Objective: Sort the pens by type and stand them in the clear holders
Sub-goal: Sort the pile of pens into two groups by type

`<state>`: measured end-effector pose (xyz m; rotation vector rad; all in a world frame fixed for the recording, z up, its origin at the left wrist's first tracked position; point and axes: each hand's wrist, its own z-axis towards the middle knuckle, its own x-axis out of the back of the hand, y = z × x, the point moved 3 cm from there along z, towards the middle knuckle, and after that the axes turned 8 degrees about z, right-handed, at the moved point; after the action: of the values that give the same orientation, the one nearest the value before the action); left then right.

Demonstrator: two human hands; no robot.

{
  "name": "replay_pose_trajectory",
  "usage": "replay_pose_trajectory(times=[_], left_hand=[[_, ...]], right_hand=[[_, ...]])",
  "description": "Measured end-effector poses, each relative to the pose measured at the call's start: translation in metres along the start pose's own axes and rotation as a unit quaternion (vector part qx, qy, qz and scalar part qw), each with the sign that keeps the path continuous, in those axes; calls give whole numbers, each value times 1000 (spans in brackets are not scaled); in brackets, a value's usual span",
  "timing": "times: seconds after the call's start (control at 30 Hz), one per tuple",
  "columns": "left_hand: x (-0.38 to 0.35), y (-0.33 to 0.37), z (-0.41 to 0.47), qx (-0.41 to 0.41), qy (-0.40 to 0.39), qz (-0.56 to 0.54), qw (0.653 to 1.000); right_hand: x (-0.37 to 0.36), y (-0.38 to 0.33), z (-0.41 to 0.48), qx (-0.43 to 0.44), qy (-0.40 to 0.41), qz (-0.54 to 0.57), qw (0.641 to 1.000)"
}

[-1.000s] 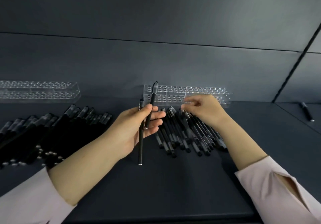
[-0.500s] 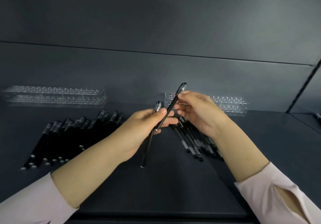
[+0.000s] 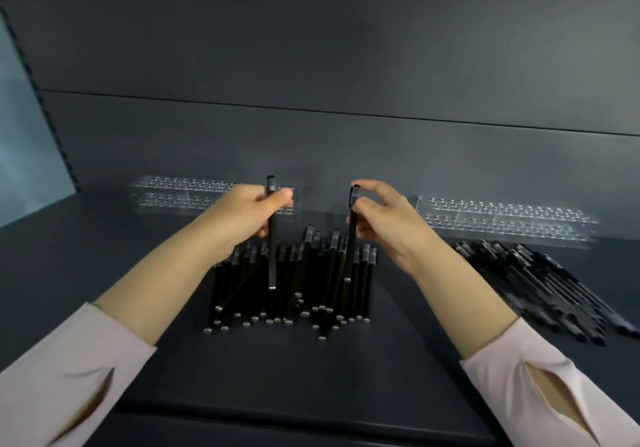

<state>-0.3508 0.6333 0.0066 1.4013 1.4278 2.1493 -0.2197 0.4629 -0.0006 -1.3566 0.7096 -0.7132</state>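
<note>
Left hand [image 3: 242,219]: grips slim black pen [image 3: 272,266] upright over central heap of black pens [image 3: 294,294].
Right hand [image 3: 384,228]: pinches second black pen [image 3: 349,256] over same heap.
Holders: clear perforated plastic holder [image 3: 173,193] behind heap; twin holder [image 3: 502,219] right of it.
Lettering: blurred, unreadable.

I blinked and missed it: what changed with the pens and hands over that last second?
The left hand held two pens; the right hand took one and the hands drew apart. Now the left-hand pen and the right-hand pen stand roughly upright over the middle pile. The view swung left. The left holder and right holder remain without pens; the right pile still lies there.
</note>
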Motion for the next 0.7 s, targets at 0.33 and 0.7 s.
replay_pose_trajectory(times=[0.33,0.7], left_hand=[[-12,-37,27,-33,-37,151,987],[-13,-1,4,-157,-39,227,961]], right_hand=[[-26,22,3,36,-14,-263,964],[-1,-15,-14,94,-19,-412,906]])
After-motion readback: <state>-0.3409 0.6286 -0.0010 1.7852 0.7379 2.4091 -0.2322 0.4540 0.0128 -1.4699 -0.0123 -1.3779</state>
